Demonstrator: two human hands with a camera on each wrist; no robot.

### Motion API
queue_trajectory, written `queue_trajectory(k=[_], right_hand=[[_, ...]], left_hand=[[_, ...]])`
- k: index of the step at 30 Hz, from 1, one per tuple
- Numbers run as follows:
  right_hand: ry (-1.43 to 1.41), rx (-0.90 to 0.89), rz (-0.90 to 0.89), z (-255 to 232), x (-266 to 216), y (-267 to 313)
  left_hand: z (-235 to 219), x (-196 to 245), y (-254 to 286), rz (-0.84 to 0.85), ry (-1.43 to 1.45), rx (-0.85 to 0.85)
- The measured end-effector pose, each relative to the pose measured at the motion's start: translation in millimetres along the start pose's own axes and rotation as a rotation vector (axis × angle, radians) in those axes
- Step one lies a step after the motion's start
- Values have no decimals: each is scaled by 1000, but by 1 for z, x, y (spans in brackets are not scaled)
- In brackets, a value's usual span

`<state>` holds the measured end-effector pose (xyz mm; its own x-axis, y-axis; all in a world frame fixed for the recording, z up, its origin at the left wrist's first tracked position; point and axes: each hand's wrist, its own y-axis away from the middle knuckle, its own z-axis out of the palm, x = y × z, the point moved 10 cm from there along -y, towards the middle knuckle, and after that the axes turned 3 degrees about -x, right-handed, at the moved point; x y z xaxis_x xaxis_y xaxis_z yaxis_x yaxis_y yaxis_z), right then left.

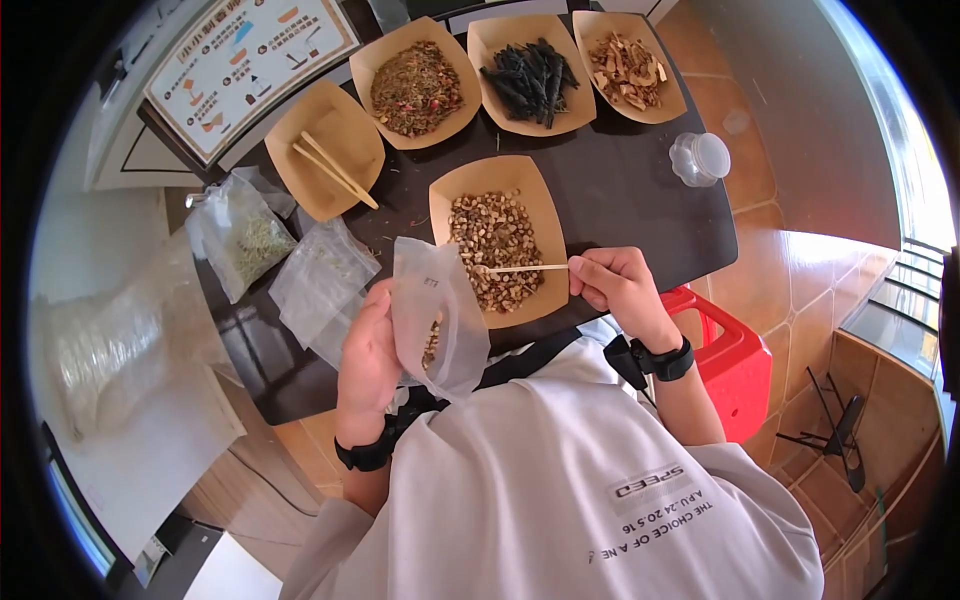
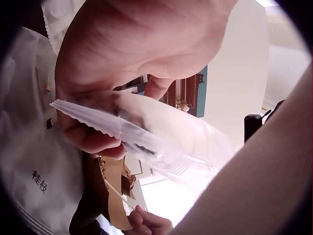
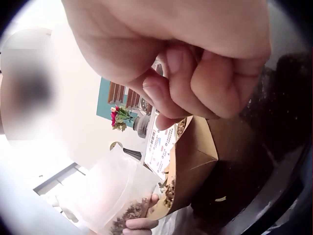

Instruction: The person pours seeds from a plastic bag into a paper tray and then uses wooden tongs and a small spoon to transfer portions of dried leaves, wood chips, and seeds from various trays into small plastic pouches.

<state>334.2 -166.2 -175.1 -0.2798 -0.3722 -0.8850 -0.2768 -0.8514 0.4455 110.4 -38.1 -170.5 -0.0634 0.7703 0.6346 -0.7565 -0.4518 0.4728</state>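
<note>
My left hand (image 1: 370,345) holds a translucent plastic bag (image 1: 440,305), its fingers curled at the bag's side. A few brown chopped pieces (image 1: 432,340) lie inside the bag. To the right, a paper tray (image 1: 500,172) carries a heap of chopped tan and brown dried pieces (image 1: 505,225). My right hand (image 1: 620,285) pinches a thin pale wooden stick (image 1: 535,268) at the tray's right edge. The stick's far end rests among the pieces, close beside the bag. In the right wrist view the curled right-hand fingers (image 3: 181,83) hide the stick.
Along the back stand trays of reddish crumbs (image 1: 415,90), black strips (image 1: 540,80) and tan shavings (image 1: 630,70). Another tray (image 1: 310,110) holds tongs (image 1: 335,170). Filled plastic bags (image 1: 245,235) lie left. A clear jar (image 1: 700,158) stands right, above a red stool (image 1: 735,375).
</note>
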Motion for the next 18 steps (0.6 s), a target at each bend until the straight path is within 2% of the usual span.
queue_trajectory(k=[2,5,6,8,9,10,12,14,16,18], right_hand=[[-165,-13,105,-3,11,2],[-320,-45,115,-9,12,3],[-318,-44,113,-10,10,6],[-299,-58,-4,-9,-12,14],[-233,-65,-37,-5,-24,19],[-127,-36,-72,3,-38,26],[175,-97,-221,31,-74,40],[269,-53,-288,26,-84,49],[170,211,-216,-21,-73,60],[220,270,-212,-35,-54,54]], left_hand=[[-2,5,1,23,-8,46],[-5,14,3,67,-60,108],[-5,18,3,90,-107,124],[-5,21,0,109,-214,168],[-5,24,-1,126,-321,214],[-1,23,-4,124,-321,213],[3,21,-8,119,-258,234],[5,19,-9,114,-211,214],[2,21,-9,113,-165,197],[-2,18,-8,98,-76,151]])
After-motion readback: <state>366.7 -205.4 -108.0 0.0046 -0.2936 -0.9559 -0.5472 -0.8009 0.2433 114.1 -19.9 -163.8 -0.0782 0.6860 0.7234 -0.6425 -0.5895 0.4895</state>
